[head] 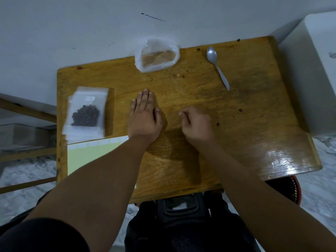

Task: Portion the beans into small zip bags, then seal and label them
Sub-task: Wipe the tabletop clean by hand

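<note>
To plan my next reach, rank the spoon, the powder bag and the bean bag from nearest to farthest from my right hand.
1. Spoon: back and right of the right hand, handle end toward it.
2. Powder bag: farther back, to the left.
3. Bean bag: far left, beyond the left hand.

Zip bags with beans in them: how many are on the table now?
1. The filled bag lies on top of the stack of clear zip bags near the table left edge. Bags beneath it look empty but are partly hidden.
</note>
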